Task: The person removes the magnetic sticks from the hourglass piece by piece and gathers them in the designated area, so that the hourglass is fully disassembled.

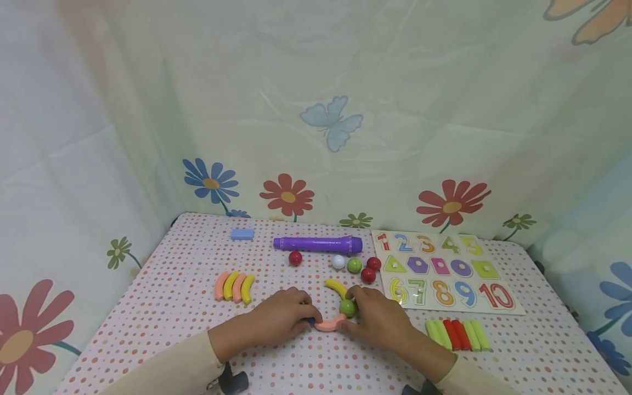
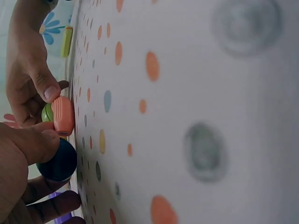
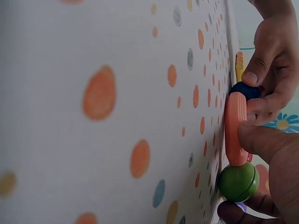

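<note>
At table centre, a pink curved piece (image 1: 329, 324) is pinched between a dark blue ball (image 2: 58, 161), gripped by the left hand (image 1: 281, 318) at nine o'clock, and a green ball (image 1: 348, 308), gripped by the right hand (image 1: 380, 318) at three o'clock, seemingly so the ends meet.

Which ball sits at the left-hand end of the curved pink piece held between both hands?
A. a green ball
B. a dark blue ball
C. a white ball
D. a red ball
B. The left hand holds a dark blue ball against that end of the curved pink piece; the green ball is at the right hand end.
</note>
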The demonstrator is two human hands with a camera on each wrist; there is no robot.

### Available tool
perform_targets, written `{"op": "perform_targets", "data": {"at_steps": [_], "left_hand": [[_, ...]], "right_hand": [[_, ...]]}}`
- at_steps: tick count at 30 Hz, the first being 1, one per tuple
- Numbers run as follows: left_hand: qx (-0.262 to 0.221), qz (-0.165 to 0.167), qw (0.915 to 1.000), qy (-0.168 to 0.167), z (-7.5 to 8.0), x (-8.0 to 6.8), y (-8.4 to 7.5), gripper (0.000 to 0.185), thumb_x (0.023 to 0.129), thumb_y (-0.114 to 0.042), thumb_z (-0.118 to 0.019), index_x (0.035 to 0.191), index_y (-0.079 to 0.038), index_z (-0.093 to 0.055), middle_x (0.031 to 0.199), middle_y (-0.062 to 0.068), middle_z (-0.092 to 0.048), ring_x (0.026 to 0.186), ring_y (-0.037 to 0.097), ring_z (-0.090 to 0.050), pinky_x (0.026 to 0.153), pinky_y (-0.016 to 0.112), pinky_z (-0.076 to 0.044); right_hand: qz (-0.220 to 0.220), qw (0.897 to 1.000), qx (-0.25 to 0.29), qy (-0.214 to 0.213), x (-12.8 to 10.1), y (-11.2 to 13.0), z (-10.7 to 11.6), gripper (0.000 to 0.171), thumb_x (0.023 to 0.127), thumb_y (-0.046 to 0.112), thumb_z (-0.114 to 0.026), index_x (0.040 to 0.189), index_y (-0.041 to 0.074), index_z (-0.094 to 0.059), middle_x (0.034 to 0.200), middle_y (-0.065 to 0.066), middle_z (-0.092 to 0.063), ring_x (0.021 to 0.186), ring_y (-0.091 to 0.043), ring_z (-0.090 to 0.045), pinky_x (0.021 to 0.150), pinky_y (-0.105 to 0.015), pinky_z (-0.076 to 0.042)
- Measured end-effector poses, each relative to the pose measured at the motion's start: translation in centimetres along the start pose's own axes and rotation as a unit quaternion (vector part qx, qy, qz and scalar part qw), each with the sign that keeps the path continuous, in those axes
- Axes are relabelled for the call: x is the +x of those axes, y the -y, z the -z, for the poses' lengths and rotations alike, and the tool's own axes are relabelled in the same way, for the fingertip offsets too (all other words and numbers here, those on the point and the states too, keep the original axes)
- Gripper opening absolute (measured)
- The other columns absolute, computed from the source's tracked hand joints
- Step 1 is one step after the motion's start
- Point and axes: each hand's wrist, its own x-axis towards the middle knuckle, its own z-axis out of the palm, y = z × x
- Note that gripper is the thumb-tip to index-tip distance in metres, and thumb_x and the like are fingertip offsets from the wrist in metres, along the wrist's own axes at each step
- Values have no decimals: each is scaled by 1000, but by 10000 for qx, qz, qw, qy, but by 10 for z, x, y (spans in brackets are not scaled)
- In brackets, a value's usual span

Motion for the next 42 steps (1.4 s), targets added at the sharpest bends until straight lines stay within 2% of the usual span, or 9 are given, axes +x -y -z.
{"op": "perform_targets", "data": {"at_steps": [3,6,9,12,17,24,30,35,42], "left_hand": [[40,32,10000,-60,0,-1,1,26,101,-21,-67,124,-34,-71,113,-10,-59,103,7,-53,89,28,-48],[0,143,9999,-25,0,-2,3,30,102,-23,-66,130,-34,-67,117,-10,-60,110,8,-55,95,30,-48],[-123,513,9986,105,3,-1,5,37,101,-29,-67,138,-31,-62,127,-11,-62,121,10,-55,104,36,-46],[-164,903,9956,181,9,-1,7,39,99,-34,-70,136,-26,-64,128,-12,-64,126,13,-55,107,39,-45],[-55,1171,9930,169,15,-3,15,32,93,-36,-76,123,-25,-70,111,-15,-67,110,9,-58,98,37,-48],[-275,1593,9868,-87,20,-6,28,30,91,-34,-78,119,-26,-70,106,-13,-65,102,8,-58,90,36,-51],[-743,2196,9696,-787,26,-2,42,32,91,-30,-79,121,-21,-69,113,-5,-68,110,18,-62,94,41,-53],[-964,2449,9558,-1309,31,3,56,31,92,-25,-79,121,-20,-70,116,-2,-70,114,23,-63,96,45,-53],[-1157,2901,9394,-1412,35,12,70,33,93,-23,-78,124,-18,-69,124,1,-69,118,26,-63,97,47,-53]], "right_hand": [[-81,10000,-20,16,0,0,0,58,77,55,-85,117,18,-63,88,5,-56,74,-13,-50,57,-33,-44],[-149,9999,-50,52,0,1,1,60,77,56,-85,119,18,-63,88,5,-57,74,-13,-50,58,-33,-45],[-190,9997,-81,113,1,1,1,62,76,56,-85,120,18,-64,87,5,-56,74,-13,-50,57,-33,-45],[-239,9995,-85,179,2,1,1,63,75,56,-86,121,18,-64,86,5,-55,74,-13,-50,58,-33,-45],[-247,9995,-72,161,2,2,0,63,75,54,-87,121,19,-63,85,6,-54,74,-13,-49,57,-33,-44],[-123,9998,-138,15,1,2,-1,60,74,52,-88,118,19,-64,84,7,-53,75,-13,-49,56,-33,-43],[-127,9998,-148,13,0,2,-2,59,75,52,-88,118,20,-64,84,7,-53,75,-13,-49,56,-33,-43],[-157,9998,-139,-2,1,2,-4,60,75,51,-88,120,20,-64,84,7,-53,75,-13,-49,56,-32,-43],[-124,9999,-118,-21,0,1,-3,59,74,51,-89,118,19,-64,85,7,-55,75,-13,-49,56,-33,-43]]}}
